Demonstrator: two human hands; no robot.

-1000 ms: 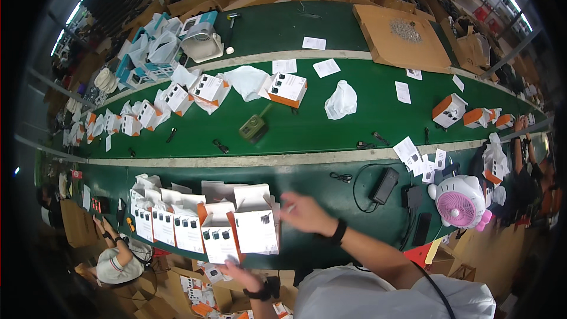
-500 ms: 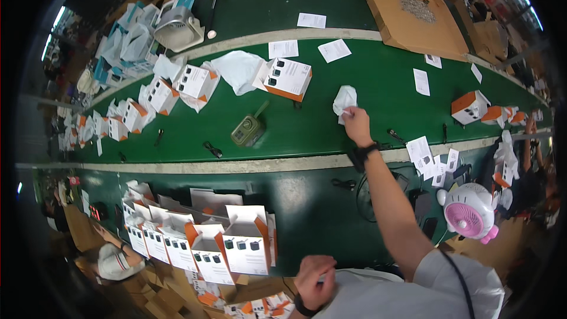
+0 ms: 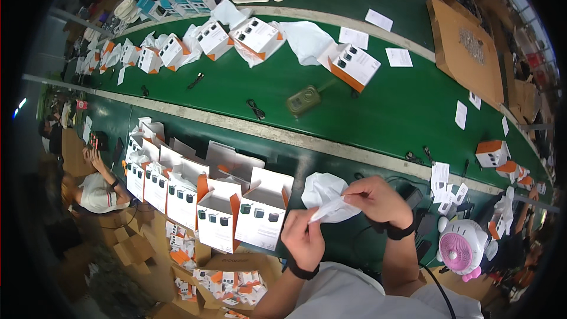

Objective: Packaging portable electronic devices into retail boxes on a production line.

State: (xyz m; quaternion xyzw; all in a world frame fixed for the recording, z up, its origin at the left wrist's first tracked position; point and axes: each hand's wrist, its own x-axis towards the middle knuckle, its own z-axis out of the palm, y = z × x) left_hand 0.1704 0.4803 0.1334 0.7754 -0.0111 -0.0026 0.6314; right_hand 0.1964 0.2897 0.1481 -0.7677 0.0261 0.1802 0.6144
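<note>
Handling: I judge the translucent white plastic bag point(image 3: 325, 191) light, soft and slippery, best held by its gathered edge.
Look: crumpled and rounded; I cannot tell its contents.
Grip: my left hand point(image 3: 305, 234) and right hand point(image 3: 379, 199) pinch that edge.
Place: over the dark green bench point(image 3: 283, 156), beside open white-and-orange cardboard boxes point(image 3: 261, 215).

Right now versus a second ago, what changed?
The white bag left the green belt and came back over the near table: the right hand took hold of it and drew back, and the left hand now pinches it too. The open boxes, green device and pink-and-white fan stayed put.
</note>
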